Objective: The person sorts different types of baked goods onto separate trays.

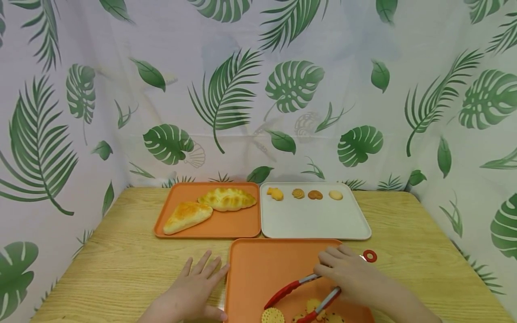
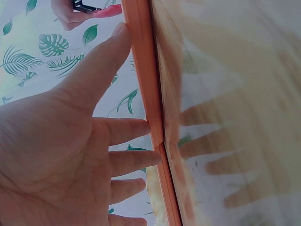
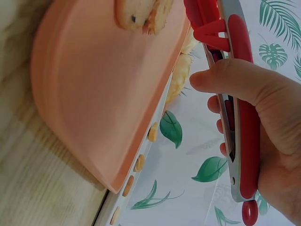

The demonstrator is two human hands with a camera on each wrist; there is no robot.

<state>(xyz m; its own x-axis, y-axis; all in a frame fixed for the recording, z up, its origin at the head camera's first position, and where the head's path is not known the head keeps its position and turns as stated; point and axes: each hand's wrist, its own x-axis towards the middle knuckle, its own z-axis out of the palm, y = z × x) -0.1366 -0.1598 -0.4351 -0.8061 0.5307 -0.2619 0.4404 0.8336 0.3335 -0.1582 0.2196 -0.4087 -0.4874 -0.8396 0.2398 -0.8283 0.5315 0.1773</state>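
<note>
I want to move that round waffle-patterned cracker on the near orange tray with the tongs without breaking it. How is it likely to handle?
The round cracker looks thin and flat, so it is probably light and may snap if squeezed hard. Lying flat on the smooth near tray, it could slide rather than lift when nudged. The tongs held by the right hand have narrow red tips, so an edge grip may slip.

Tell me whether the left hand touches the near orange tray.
Touching. The left wrist view shows the left hand with fingertips against the near orange tray rim.
</note>
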